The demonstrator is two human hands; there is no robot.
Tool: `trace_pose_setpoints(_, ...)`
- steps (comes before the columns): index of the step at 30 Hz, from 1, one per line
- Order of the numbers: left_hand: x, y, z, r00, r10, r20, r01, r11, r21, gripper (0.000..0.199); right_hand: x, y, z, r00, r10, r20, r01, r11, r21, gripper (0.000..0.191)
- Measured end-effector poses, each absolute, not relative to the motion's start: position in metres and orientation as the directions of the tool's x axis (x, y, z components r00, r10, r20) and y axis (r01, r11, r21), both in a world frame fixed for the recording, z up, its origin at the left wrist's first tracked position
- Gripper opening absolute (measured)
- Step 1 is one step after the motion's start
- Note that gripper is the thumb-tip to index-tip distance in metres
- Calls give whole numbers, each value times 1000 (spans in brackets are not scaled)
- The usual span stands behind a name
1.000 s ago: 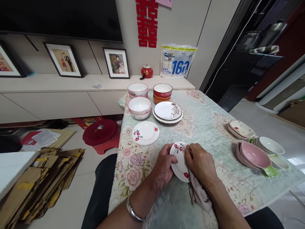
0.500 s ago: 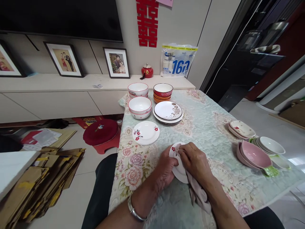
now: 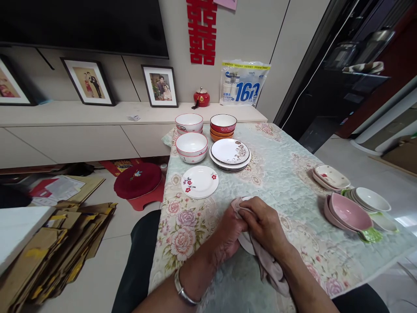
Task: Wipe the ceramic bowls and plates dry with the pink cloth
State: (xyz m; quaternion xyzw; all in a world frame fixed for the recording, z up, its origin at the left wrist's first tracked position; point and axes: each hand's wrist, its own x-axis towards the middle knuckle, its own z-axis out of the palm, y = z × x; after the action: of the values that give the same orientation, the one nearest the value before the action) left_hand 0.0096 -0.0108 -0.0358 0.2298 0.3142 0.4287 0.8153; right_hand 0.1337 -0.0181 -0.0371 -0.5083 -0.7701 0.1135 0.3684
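Between my two hands is a small white plate (image 3: 246, 243), mostly covered by fingers and cloth. My left hand (image 3: 226, 230) grips the plate's left side. My right hand (image 3: 265, 224) is closed on a pinkish-grey cloth (image 3: 272, 269), pressing part of it over the plate's upper left rim. The rest of the cloth hangs below my right hand onto the table. Just beyond my hands, to the left, lies a white plate with red flowers (image 3: 200, 182). Behind it stands a stack of plates with a brown flower print (image 3: 230, 152).
White bowls with red rims (image 3: 191, 145) and red and orange bowls (image 3: 223, 126) stand at the table's far end. On the right are pink bowls (image 3: 350, 211), small white bowls (image 3: 373, 199) and square dishes (image 3: 330, 177). A red stool (image 3: 138, 182) sits left of the table.
My right hand has moved the cloth up and left over the plate's rim, covering the red flower that showed before. My left hand still grips the plate.
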Motion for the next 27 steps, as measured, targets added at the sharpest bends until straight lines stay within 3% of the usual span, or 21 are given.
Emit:
trace_pose_setpoints(3,12,-12,-37,456,840,-295,-539,524,659,33,132,-19,-36,-266,846,463,673,507,-539,17)
trace_pose_setpoints(8,11,-10,-38,422,831,-363,-559,554,617,68,149,-12,-45,-60,884,463,839,296,-456,16)
trace_pose_setpoints(13,7,-7,-34,370,840,-396,-576,542,612,64,166,-7,-51,87,896,436,917,98,-386,17)
trace_pose_setpoints(16,6,-8,-33,365,840,-402,-576,543,611,60,158,-10,-48,49,890,453,892,165,-421,16)
trace_pose_setpoints(22,10,-11,-35,408,858,-312,-601,510,616,46,133,-17,-39,-242,849,470,702,487,-519,15)
trace_pose_setpoints(24,12,-11,-35,413,856,-312,-597,513,617,47,135,-16,-40,-205,852,481,742,456,-492,15)
trace_pose_setpoints(27,10,-9,-35,401,836,-375,-580,548,603,61,149,-12,-46,-56,880,472,866,279,-416,15)
